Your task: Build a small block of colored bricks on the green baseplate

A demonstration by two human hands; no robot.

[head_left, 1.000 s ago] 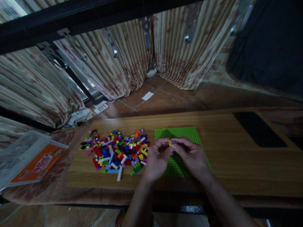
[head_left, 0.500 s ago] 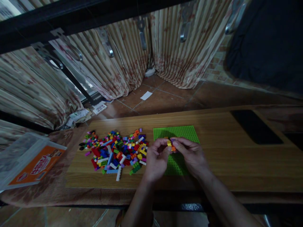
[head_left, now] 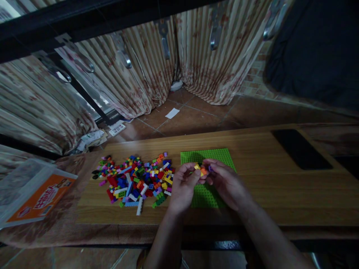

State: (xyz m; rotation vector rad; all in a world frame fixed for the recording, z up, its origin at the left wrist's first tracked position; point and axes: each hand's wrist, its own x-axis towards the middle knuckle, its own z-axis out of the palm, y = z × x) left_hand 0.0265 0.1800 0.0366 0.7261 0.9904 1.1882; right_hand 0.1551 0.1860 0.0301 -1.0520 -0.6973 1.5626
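My left hand (head_left: 183, 186) and my right hand (head_left: 226, 183) meet above a green studded baseplate (head_left: 209, 156) on the wooden table. Between the fingertips sits a small cluster of bricks (head_left: 202, 170), yellow and orange with a purple piece on the right side. Both hands pinch it, the left from the left, the right from the right. A loose pile of many coloured bricks (head_left: 134, 179) lies just left of the left hand.
A clear plastic box with an orange label (head_left: 36, 194) rests at the far left on a brown cloth. A dark rectangular cutout (head_left: 301, 148) is at the table's right. Striped curtains (head_left: 134, 74) and a tiled floor lie beyond the far edge.
The brick cluster between my fingers has turned, and an orange piece now shows beside the yellow one. Both hands stayed over the baseplate.
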